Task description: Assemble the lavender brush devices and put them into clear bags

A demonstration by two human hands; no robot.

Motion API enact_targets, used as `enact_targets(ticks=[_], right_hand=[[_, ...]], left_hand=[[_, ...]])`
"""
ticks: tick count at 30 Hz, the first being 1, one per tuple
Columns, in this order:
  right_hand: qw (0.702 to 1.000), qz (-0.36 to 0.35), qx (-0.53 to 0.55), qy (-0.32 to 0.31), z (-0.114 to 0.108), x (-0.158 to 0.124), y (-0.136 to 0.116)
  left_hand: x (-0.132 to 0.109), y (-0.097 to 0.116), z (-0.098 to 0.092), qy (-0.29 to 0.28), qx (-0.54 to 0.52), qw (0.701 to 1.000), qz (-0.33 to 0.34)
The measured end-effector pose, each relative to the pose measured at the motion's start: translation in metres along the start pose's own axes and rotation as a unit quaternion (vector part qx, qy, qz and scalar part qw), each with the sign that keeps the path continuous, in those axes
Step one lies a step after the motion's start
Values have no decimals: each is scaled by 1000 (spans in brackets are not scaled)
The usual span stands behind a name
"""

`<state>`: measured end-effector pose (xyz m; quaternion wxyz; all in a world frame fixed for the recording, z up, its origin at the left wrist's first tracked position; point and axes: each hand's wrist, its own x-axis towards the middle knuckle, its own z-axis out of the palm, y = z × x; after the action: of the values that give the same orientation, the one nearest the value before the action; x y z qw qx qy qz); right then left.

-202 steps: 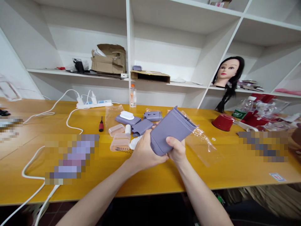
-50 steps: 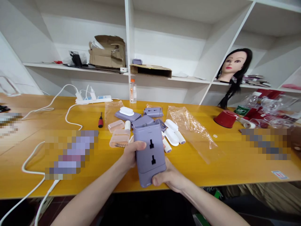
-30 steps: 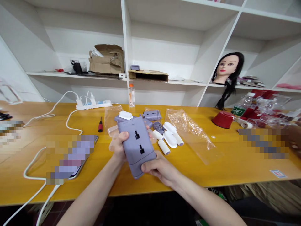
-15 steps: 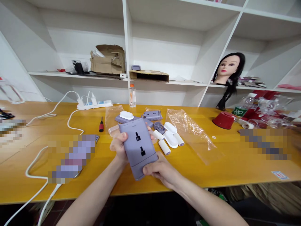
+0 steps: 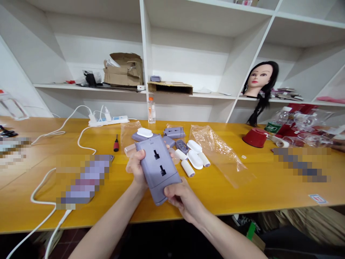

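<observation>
I hold a flat purple plastic case [image 5: 159,168] with two dark slots in its face, upright over the near edge of the yellow table [image 5: 242,187]. My left hand [image 5: 136,167] grips its left side, fingers wrapped round the back. My right hand [image 5: 179,196] pinches its lower end from below. Just behind the case lie several white rollers [image 5: 192,160], small purple parts [image 5: 175,132] and a purple tray with a white block [image 5: 144,133].
A crumpled clear plastic bag [image 5: 221,153] lies to the right, a red cup [image 5: 254,137] beyond it. A red-handled screwdriver [image 5: 115,143], a white power strip [image 5: 107,119] with cables and a small bottle [image 5: 151,110] are to the left. White shelves and a mannequin head [image 5: 260,82] stand behind.
Earlier the case was tipped with its plain back toward me; now its slotted face is up and rollers lie on the table. In the last second it barely moved.
</observation>
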<state>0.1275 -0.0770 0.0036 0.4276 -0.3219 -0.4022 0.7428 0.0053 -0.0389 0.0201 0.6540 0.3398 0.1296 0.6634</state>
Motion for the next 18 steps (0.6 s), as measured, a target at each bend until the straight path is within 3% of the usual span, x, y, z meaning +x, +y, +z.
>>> enact_targets(ticks=[6,12,18], right_hand=[[1000,-10,15,-5,-1,-1,5],[998,23,-9,-52,-6,3,8],[997,32,-4,-75,-3,5,4]], left_hand=[[-1,0,0,-15,0,1000,14],[4,5,-1,-68,1,997,-44],[7,7,-4,-67,-12,995,-68]])
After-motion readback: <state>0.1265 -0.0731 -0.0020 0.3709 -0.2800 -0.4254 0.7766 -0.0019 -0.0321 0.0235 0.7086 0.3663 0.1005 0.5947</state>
